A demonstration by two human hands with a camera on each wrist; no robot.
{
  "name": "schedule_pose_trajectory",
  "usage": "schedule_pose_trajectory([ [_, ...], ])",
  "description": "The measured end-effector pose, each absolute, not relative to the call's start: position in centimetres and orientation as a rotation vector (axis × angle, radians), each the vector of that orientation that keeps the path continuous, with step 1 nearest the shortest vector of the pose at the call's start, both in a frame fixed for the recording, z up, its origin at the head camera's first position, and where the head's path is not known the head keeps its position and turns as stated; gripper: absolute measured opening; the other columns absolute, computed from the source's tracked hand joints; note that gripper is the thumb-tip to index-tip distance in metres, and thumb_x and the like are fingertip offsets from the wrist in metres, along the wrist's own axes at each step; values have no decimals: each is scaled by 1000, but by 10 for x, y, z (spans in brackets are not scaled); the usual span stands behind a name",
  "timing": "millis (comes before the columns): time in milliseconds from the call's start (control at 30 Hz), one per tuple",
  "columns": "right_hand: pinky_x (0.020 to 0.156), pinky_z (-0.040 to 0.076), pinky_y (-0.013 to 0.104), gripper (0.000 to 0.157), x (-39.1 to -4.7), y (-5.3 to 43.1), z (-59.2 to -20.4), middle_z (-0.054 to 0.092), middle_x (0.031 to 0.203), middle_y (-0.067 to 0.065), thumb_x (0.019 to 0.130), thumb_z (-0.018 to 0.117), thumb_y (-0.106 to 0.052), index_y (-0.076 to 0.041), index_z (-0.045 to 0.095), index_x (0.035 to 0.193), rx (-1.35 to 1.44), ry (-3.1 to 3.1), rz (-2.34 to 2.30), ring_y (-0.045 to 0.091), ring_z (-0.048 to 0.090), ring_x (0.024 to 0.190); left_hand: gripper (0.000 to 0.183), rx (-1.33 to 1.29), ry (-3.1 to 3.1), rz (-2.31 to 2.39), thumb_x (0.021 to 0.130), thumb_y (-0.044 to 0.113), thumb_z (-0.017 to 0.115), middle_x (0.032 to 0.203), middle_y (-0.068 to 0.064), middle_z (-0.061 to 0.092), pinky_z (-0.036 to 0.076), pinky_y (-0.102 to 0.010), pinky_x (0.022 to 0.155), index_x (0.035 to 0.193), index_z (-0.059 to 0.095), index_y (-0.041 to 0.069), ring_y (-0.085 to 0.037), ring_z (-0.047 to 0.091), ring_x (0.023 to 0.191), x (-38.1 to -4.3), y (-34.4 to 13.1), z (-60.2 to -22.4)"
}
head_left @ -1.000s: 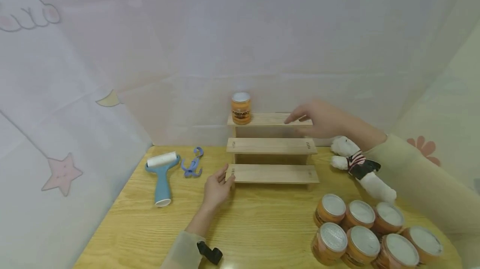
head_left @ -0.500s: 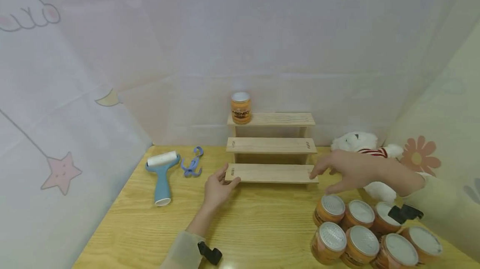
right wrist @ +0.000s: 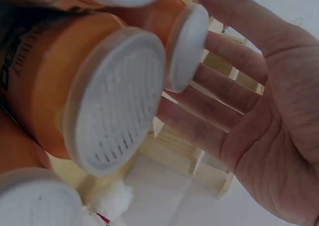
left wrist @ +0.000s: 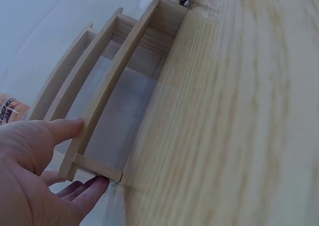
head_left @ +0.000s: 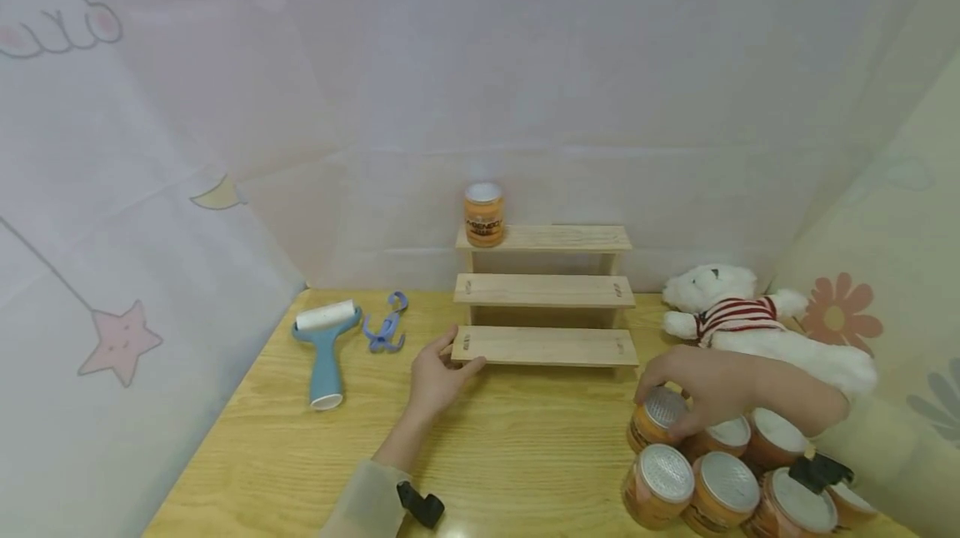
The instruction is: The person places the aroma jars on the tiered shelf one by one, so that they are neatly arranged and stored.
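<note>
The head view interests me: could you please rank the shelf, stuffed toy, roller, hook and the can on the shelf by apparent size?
1. Shelf
2. Stuffed toy, stretching wider but covering less area
3. Roller
Unranked: can on the shelf and hook; they look about equally tall and wide.

Head view looks forward-down over bench; left wrist close along shelf, right close on jars; all share shelf.
</note>
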State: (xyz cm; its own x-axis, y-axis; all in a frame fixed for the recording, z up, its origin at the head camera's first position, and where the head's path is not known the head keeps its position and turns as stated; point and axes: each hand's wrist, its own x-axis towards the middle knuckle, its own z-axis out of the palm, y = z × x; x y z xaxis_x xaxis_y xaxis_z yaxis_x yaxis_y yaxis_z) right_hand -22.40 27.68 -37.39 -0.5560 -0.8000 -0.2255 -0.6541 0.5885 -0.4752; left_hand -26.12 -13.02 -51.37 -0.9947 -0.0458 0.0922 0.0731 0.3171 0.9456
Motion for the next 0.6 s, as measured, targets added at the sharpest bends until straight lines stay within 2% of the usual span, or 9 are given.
schedule_pose_trajectory([
  [100, 79, 61, 30, 39, -223, 276, -380, 71, 124, -7, 92, 86, -40, -25, 73, 126, -1243, 2424, -462, 10, 67, 111, 84, -43, -2475, -1749, 89, 21, 89, 159, -25, 51, 66, -39, 93, 159, 46, 1, -44, 67, 129, -260, -130, -514],
  [233, 86, 60, 32, 38, -223, 274, -385, 69, 119, -13, 89, 89, -37, -28, 73, 122, -1271, 2462, -434, 6, 65, 108, 84, -51, -2499, -1701, 89, 21, 89, 160, -26, 48, 62, -46, 101, 158, 47, 0, -52, 60, 134, -260, -129, -513],
  [333, 89, 60, 31, 38, -224, 273, -387, 65, 116, -16, 87, 90, -34, -29, 73, 120, -1259, 2471, -404, 3, 63, 107, 84, -46, -2506, -1685, 89, 21, 89, 158, -27, 50, 62, -46, 102, 158, 47, 0, -53, 59, 135, -260, -128, -512],
  [467, 88, 58, 30, 37, -226, 272, -387, 62, 114, -15, 86, 90, -28, -27, 74, 118, -1266, 2457, -392, 3, 61, 104, 84, -46, -2505, -1683, 89, 20, 89, 154, -27, 53, 62, -43, 101, 158, 46, -2, -52, 60, 134, -260, -128, -512],
  [600, 86, 58, 30, 36, -231, 271, -382, 62, 114, -16, 84, 90, -26, -29, 74, 117, -1266, 2460, -379, 3, 59, 102, 83, -47, -2519, -1663, 90, 21, 89, 156, -26, 52, 63, -44, 101, 158, 46, -1, -52, 59, 136, -260, -127, -512],
])
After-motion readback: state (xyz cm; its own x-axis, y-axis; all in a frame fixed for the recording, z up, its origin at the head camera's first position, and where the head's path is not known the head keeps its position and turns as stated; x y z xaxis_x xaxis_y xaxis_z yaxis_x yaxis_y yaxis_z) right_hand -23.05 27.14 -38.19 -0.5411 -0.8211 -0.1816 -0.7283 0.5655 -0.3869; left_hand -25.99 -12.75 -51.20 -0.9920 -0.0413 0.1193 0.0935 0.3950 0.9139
